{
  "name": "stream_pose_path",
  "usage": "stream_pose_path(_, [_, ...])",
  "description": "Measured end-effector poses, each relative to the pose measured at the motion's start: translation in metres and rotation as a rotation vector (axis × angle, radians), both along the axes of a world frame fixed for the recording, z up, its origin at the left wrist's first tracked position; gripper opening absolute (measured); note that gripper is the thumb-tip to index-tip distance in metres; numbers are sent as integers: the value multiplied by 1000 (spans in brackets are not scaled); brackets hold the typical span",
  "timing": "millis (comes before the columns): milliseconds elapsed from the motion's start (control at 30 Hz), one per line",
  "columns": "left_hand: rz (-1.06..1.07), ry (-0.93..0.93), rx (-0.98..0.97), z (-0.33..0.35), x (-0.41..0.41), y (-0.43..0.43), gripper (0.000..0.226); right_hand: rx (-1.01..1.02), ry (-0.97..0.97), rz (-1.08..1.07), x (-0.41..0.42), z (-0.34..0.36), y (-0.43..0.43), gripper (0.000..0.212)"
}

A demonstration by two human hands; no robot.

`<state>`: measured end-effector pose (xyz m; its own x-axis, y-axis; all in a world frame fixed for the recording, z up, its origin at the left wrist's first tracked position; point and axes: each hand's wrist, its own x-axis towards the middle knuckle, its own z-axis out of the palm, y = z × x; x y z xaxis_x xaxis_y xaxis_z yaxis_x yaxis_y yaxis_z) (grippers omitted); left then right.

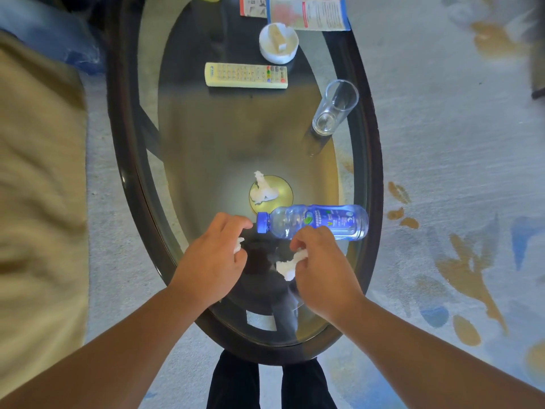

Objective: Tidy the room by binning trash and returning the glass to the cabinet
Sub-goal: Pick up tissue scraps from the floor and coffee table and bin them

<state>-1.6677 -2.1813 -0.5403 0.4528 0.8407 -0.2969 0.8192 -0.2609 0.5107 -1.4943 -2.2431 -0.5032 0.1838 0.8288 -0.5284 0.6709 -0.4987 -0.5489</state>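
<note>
Nearest, both bare forearms reach forward over the near end of an oval glass-topped coffee table [124, 160] with a dark rim. The left hand [212, 258] is curled closed, with a scrap of white tissue [238, 245] showing between thumb and fingers. The right hand [321, 270] is bent over a second crumpled tissue [290, 265], pinching its upper end between fingertips while the lower part lies on the glass. The two hands are near each other but apart.

Just beyond the knuckles lies a clear plastic bottle [315, 221] on its side, with a blue cap pointing left and a blue label; the right hand's fingers overlap its lower edge, though whether they touch it cannot be told. Just behind the bottle, a third crumpled tissue [262, 190] sits on the glass over a round yellowish disc [284, 190].

Farther on, towards the right rim, an empty drinking glass [334, 107] stands upright. Beyond it, at the middle of the table, a cream remote control [246, 75] lies crosswise. Behind that stands a white round ashtray [278, 42] with a small pale block in it. At the far end lie printed leaflets [306, 11]. Patterned carpet [442, 143] surrounds the table, and a beige cushion [38, 172] lies to the left.
</note>
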Motion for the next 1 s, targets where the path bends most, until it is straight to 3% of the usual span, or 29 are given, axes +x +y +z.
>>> stream_pose_path(300, [-9,-35,42,24,2,-3,38,66,40,-76,0,24,0,13])
stream_pose_path(433, [-13,-35,52,27,1,1,38,62,1,-24,-1,24,2,27])
stream_pose_path(633, [-2,-13,45,18,-4,7,38,55,-3,23,0,20,10,28])
stream_pose_path(1000, [-13,3,-12,3,-13,23,37,101,-41,42,-4,-1,59,13])
